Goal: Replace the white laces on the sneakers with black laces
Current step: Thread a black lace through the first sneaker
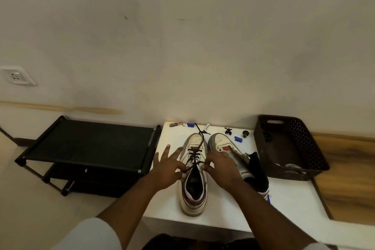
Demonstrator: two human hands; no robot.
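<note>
Both forearms reach over the white table's (pixel 227 217) near edge so the left hand (pixel 168 168) and right hand (pixel 220 163) can each pinch a side of the thin black lace (pixel 194 156), apparently drawing it snug. It criss-crosses the worn white leather sneaker (pixel 192 193), toe to the wall; its spare end trails past the toe. The second white sneaker (pixel 225 144) waits alongside, beside a brown perforated plastic basket (pixel 304 140).
</note>
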